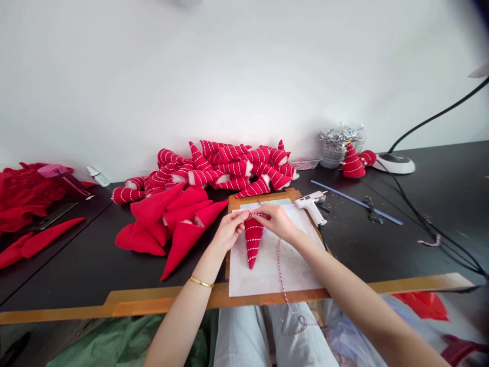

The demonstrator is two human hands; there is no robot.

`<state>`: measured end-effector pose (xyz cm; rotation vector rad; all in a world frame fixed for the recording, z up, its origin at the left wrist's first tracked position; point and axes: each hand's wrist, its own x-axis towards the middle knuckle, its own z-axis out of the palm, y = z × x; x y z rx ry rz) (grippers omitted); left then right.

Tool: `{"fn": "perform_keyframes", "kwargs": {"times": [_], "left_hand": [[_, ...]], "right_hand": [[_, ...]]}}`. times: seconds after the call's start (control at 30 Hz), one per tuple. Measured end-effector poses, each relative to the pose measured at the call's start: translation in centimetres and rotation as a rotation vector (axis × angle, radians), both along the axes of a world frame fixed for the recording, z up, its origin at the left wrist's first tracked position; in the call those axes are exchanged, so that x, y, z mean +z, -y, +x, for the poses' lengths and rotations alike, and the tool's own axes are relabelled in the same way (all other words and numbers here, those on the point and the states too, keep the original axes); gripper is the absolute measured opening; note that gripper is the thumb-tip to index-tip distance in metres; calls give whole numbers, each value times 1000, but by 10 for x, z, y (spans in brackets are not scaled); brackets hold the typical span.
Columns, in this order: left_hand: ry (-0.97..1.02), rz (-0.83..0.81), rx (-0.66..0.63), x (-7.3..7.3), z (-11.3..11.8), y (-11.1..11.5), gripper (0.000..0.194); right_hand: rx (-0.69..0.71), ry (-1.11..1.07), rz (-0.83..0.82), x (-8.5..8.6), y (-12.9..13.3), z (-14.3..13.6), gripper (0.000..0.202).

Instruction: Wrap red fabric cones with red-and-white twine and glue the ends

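Observation:
A red felt cone [252, 242] wound with red-and-white cord lies on a white sheet, its tip toward me. Both hands meet at its wide end. My left hand [231, 228] pinches at the cone's upper left edge, close to the cord. Between the fingers of my right hand [277, 220] is the red-and-white twisted cord [281, 272], held along the wide end. The loose length hangs from there over the table edge onto my lap. A white glue gun [313, 206] lies just right of my right hand.
Several cord-wrapped cones [229, 165] are heaped by the wall, with plain red cones [179, 219] left of the sheet [244, 285]. Right stand a tinsel tub [336, 145], a decorated cone [352, 163] and a lamp base [395, 163]. A blue stick [355, 201] and black cables lie nearby.

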<state>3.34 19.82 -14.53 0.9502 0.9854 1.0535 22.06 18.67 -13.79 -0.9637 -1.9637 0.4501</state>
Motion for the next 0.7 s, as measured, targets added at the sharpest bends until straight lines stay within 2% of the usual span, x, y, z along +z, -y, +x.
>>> {"fn": "perform_keyframes", "kwargs": {"times": [0.17,0.23,0.33,0.4,0.53,0.6,0.7], "left_hand": [[21,23,14,-1,3,2,40],[3,50,5,-3,5,3,43],[-23,78,-1,-4,8,5,47],[-45,94,4,-3,9,5,47],[-104,177,26,0,11,7,45],[-138,216,37,1,12,8,42],[-160,252,53,1,12,10,40]], "right_hand": [[-1,232,138,-4,1,2,20],[2,216,137,-4,2,1,20],[-10,50,86,-3,3,-1,23],[-20,-101,-6,-2,2,-4,24],[16,-356,-339,0,-1,-6,27],[37,-420,-481,2,-3,-5,29],[15,-457,-601,4,-3,-3,31]]}}
